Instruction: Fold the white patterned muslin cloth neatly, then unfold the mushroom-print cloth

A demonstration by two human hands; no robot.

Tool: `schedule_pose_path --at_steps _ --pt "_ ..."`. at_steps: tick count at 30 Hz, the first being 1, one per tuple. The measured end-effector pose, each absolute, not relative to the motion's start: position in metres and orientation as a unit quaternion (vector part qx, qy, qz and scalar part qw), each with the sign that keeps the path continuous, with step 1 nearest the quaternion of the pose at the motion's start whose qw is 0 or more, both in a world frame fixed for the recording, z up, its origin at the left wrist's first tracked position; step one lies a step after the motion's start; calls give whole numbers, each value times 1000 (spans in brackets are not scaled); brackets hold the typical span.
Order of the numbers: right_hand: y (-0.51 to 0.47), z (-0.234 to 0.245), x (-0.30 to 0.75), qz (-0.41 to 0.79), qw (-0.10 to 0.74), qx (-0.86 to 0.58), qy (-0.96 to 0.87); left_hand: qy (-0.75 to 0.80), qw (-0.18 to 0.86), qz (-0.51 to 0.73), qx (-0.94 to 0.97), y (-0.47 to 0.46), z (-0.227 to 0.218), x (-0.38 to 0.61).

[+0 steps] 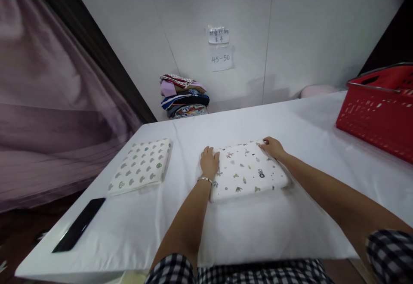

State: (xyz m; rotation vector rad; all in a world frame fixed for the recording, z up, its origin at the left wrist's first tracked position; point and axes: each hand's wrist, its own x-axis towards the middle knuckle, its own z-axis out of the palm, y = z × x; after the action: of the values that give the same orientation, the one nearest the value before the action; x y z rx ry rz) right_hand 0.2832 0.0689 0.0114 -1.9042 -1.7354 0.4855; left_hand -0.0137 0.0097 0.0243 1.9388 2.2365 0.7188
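Observation:
A folded white cloth with small printed plants and figures (pixel 243 170) lies flat on the table in front of me. My left hand (pixel 209 163), with a bracelet at the wrist, rests along its left edge, fingers stretched out and touching it. At the far right corner, my right hand (pixel 272 147) pinches the cloth between thumb and fingers. To the left lies a second folded cloth with a grey mushroom-like print (pixel 140 165), apart from both hands.
A black flat slab (pixel 79 226) lies near the left front of the white-covered table (pixel 180 223). A red basket (pixel 377 112) stands at the right. Behind the far edge, a stack of folded fabrics (pixel 184 97) rises by the wall. Pinkish curtain fabric hangs at left.

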Motion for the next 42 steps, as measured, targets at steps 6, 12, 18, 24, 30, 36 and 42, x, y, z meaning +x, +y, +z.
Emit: schedule_pose_path --at_steps 6,12,18,24,30,36,42 --pt "62 17 278 170 269 -686 -654 749 57 247 612 7 28 -12" --pt "71 26 276 158 279 -672 -668 760 60 237 603 10 25 -13" --pt "86 16 274 179 259 -697 -644 773 114 215 586 21 31 -22" --pt "89 13 273 174 247 -706 -641 780 80 215 583 23 30 -19" --pt "98 15 270 172 204 -699 -664 787 37 209 579 20 24 -15" --pt "101 19 266 165 153 -695 -683 784 54 248 566 22 22 -19" --pt "105 17 267 149 131 -702 -684 795 135 283 518 29 13 -30"
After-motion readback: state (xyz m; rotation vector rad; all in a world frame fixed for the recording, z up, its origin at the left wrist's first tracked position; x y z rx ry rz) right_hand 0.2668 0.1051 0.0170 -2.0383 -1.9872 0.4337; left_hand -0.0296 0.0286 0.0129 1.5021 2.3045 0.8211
